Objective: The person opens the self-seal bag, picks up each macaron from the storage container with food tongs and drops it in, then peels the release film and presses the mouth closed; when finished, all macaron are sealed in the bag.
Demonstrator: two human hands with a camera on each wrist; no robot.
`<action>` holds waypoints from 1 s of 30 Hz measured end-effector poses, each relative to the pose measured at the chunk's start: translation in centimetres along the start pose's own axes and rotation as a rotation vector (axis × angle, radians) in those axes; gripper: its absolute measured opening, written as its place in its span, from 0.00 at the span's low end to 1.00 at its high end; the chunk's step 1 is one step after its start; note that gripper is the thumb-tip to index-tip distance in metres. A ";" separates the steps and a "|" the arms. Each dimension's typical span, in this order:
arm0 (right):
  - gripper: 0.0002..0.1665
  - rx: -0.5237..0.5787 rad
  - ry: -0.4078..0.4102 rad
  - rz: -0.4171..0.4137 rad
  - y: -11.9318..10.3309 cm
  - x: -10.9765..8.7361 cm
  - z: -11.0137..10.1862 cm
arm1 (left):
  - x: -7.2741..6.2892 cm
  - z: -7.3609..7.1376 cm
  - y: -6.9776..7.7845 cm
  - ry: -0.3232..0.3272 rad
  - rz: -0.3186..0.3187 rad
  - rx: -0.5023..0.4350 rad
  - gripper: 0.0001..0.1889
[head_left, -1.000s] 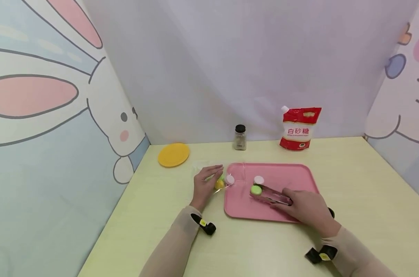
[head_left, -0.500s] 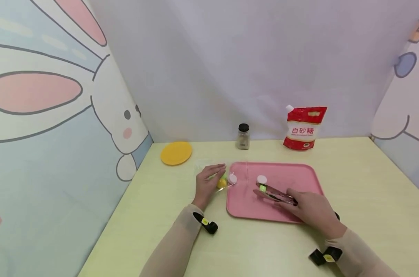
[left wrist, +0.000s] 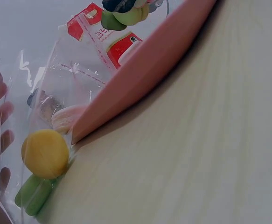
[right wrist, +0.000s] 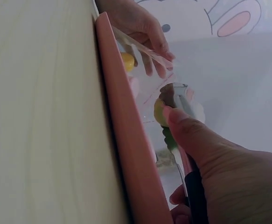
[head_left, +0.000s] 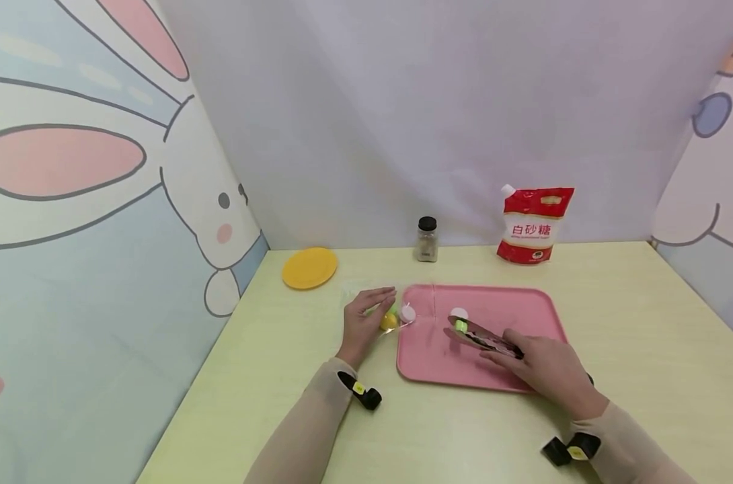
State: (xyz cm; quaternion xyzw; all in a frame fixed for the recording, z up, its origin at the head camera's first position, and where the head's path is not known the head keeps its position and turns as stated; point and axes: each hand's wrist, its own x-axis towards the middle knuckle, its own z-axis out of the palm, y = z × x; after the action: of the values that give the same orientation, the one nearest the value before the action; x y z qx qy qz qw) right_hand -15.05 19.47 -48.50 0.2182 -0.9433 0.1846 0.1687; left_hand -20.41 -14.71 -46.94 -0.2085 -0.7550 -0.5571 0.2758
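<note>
My left hand (head_left: 363, 323) holds up the edge of a clear plastic bag (left wrist: 42, 112), left of the pink tray (head_left: 427, 370). Inside the bag are a yellow macaron (left wrist: 45, 154), a green macaron (left wrist: 33, 195) and a pale pink macaron (left wrist: 66, 119). Over the tray, my right hand (head_left: 545, 366) grips metal tongs (head_left: 487, 339). Pinched on edge between the tong tips is a light green macaron (head_left: 460, 326). Just behind it, another pale pink macaron (head_left: 459, 313) lies on the tray, partly covered by the tongs in the head view.
A yellow plate (head_left: 309, 268) lies at the back left of the table. Along the back stand a small black-lidded jar (head_left: 427, 240) and a red and white sugar pouch (head_left: 534, 226). The bag's mouth overlaps the tray's left edge.
The light green macaron in the tongs has turned from flat to on edge, and the tong tips have drawn closer together. The left hand stays at the bag; the head view has shifted slightly.
</note>
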 end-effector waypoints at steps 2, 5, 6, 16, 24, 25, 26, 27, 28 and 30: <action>0.25 0.003 0.008 -0.002 -0.1 0.1 -0.2 | 0.0 0.0 0.0 -0.001 -0.001 -0.001 0.09; 0.25 -0.004 0.021 -0.012 -0.3 0.1 -0.3 | 0.0 -0.1 0.0 -0.003 0.000 -0.001 0.08; 0.25 -0.005 0.026 -0.014 -0.3 0.1 -0.4 | 0.0 -0.1 0.0 -0.004 0.002 -0.002 0.08; 0.24 -0.002 0.043 -0.022 0.0 0.4 -0.2 | 0.1 -0.2 0.3 -0.014 0.013 -0.001 0.09; 0.25 -0.002 -0.017 -0.005 -0.6 3.6 -0.3 | 0.2 -0.2 0.5 -0.003 0.031 -0.008 0.09; 0.25 -0.002 -0.044 -0.002 -0.9 4.2 -0.2 | 0.2 -0.2 0.5 -0.004 0.033 -0.008 0.09; 0.25 -0.003 -0.070 0.001 -1.2 4.8 0.0 | 0.1 -0.3 0.4 -0.005 0.036 -0.008 0.09; 0.26 -0.008 -0.093 0.002 -1.5 5.4 0.2 | 0.1 -0.3 0.4 -0.005 0.039 -0.010 0.09; 0.26 -0.012 -0.112 0.002 -1.8 6.0 0.5 | 0.1 -0.2 0.4 -0.005 0.041 -0.012 0.09; 0.27 -0.015 -0.138 0.004 -2.6 7.2 0.9 | 0.1 -0.1 0.4 -0.006 0.047 -0.017 0.09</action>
State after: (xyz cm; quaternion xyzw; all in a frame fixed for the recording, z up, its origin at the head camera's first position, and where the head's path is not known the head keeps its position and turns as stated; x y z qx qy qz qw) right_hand -20.12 14.43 -45.75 0.2272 -0.9545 0.1623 0.1046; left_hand -20.22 -14.71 -46.53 -0.2302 -0.7461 -0.5561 0.2848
